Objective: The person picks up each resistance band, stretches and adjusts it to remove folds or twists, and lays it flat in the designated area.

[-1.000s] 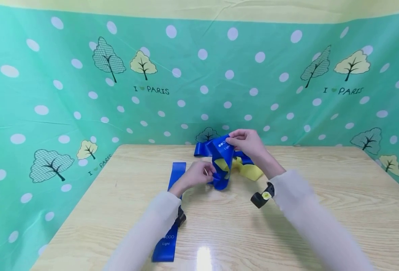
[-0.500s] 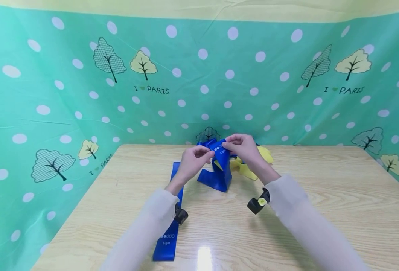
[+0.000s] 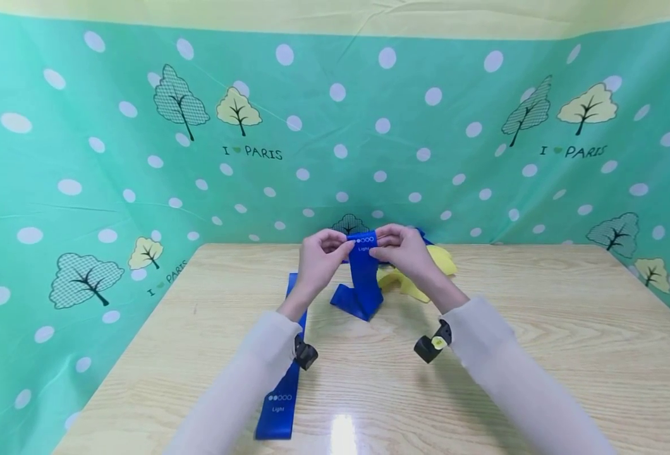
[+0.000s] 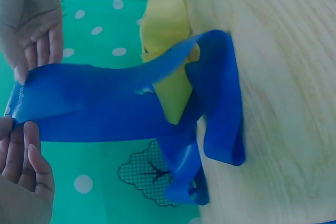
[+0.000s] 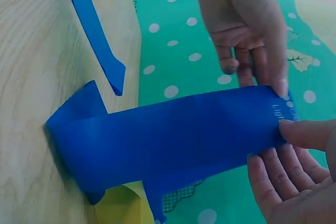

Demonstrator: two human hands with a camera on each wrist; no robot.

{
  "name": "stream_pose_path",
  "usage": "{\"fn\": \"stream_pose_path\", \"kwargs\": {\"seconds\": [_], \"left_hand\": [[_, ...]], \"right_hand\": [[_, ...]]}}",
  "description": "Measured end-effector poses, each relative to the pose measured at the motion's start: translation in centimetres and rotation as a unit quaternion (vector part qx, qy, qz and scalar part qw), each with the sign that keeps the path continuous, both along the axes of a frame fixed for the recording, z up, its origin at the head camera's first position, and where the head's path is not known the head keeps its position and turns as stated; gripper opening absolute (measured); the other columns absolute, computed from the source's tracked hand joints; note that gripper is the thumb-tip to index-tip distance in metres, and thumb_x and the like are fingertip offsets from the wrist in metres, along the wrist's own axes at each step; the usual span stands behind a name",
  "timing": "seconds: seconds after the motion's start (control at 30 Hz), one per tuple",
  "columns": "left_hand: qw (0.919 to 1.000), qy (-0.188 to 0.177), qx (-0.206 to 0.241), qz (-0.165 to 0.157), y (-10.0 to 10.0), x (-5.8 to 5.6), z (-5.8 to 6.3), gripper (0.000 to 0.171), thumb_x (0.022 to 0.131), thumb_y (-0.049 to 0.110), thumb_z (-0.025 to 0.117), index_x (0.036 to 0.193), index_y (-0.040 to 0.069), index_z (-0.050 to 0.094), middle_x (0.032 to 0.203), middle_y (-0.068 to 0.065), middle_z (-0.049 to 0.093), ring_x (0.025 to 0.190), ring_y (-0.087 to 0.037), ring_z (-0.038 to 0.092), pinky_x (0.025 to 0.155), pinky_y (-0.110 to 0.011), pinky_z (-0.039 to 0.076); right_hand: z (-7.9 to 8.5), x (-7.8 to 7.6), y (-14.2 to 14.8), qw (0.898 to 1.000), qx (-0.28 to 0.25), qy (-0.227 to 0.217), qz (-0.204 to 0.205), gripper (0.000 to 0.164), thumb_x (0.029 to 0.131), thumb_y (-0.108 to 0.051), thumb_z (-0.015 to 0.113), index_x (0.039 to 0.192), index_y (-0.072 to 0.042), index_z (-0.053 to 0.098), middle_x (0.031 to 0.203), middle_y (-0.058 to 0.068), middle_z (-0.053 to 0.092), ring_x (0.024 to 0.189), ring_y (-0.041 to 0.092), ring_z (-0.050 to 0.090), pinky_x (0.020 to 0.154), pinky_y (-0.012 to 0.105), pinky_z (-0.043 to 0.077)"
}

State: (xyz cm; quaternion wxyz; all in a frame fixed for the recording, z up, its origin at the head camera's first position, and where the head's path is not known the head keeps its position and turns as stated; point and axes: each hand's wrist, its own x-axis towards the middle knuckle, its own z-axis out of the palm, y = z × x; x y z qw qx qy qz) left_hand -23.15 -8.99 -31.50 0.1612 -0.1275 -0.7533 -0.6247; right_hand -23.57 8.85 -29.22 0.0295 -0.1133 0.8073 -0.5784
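Both hands hold up one end of a blue resistance band printed "Light", over the back of the table. My left hand pinches its left edge between thumb and fingers, and my right hand pinches the right edge beside the print. The rest of the band hangs down and folds onto the tabletop. In the left wrist view, a yellow band lies bunched behind the hanging blue one, with more blue loops beside it. Part of that pile is hidden behind the hands in the head view.
A second blue band, also marked "Light", lies flat lengthwise on the left of the wooden table, partly under my left forearm. A green dotted curtain hangs right behind the table's back edge.
My left hand has risen from the band's lower folds to pinch its top edge beside my right hand. The printed end, twisted before, now faces me flat between both hands.
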Motion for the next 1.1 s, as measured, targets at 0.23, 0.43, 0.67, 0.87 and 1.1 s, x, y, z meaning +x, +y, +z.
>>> {"fn": "stream_pose_path", "kwargs": {"seconds": [0.23, 0.43, 0.67, 0.87, 1.1], "left_hand": [[1.0, 0.0, -0.008, 0.001, 0.3, -0.1, 0.4, 0.013, 0.088, 0.009, 0.068, 0.093, -0.003, 0.066, 0.087, -0.021, 0.069, 0.079, -0.041, 0.065, 0.069, -0.037, 0.058], [0.9998, 0.002, -0.016, 0.01, 0.4, -0.1, 0.3, 0.013, 0.088, 0.01, 0.068, 0.092, -0.002, 0.066, 0.086, -0.019, 0.07, 0.072, -0.028, 0.067, 0.065, -0.028, 0.057], [0.9998, 0.001, -0.001, 0.022, 0.2, -0.4, 0.1, 0.013, 0.087, 0.008, 0.068, 0.092, -0.004, 0.067, 0.087, -0.021, 0.07, 0.066, -0.012, 0.065, 0.066, -0.028, 0.057], [0.9974, -0.057, 0.007, 0.043, -0.1, -0.4, -0.5, 0.014, 0.088, 0.009, 0.067, 0.092, -0.004, 0.067, 0.088, -0.022, 0.071, 0.063, -0.012, 0.065, 0.063, -0.025, 0.057], [0.994, -0.1, -0.019, 0.04, -0.4, -0.1, -1.5, 0.016, 0.092, 0.012, 0.061, 0.091, -0.003, 0.065, 0.082, -0.02, 0.072, 0.06, -0.023, 0.069, 0.053, -0.023, 0.049]], "right_hand": [[-2.1, 0.4, 0.1, 0.998, 0.064, 0.014, 0.004, 0.024, 0.09, -0.011, 0.065, 0.109, 0.002, 0.064, 0.099, 0.015, 0.067, 0.087, 0.023, 0.062, 0.074, 0.027, 0.054], [-3.9, 0.7, 0.3, 0.997, 0.077, 0.003, 0.005, 0.015, 0.09, -0.012, 0.064, 0.082, -0.001, 0.059, 0.07, 0.002, 0.053, 0.064, 0.015, 0.05, 0.057, 0.022, 0.043], [-4.3, 0.8, 0.3, 0.994, -0.019, -0.098, 0.049, 0.016, 0.096, -0.015, 0.056, 0.098, 0.002, 0.054, 0.08, 0.01, 0.072, 0.065, 0.015, 0.07, 0.07, 0.035, 0.059], [-3.2, 1.3, 0.4, 0.994, -0.07, -0.057, 0.053, 0.02, 0.096, -0.009, 0.056, 0.103, 0.01, 0.058, 0.09, 0.016, 0.072, 0.073, 0.014, 0.071, 0.073, 0.032, 0.059], [-1.6, 1.6, 0.3, 0.994, -0.082, -0.035, 0.057, 0.025, 0.095, -0.007, 0.056, 0.108, 0.014, 0.057, 0.096, 0.023, 0.071, 0.079, 0.019, 0.072, 0.078, 0.035, 0.058]]}}
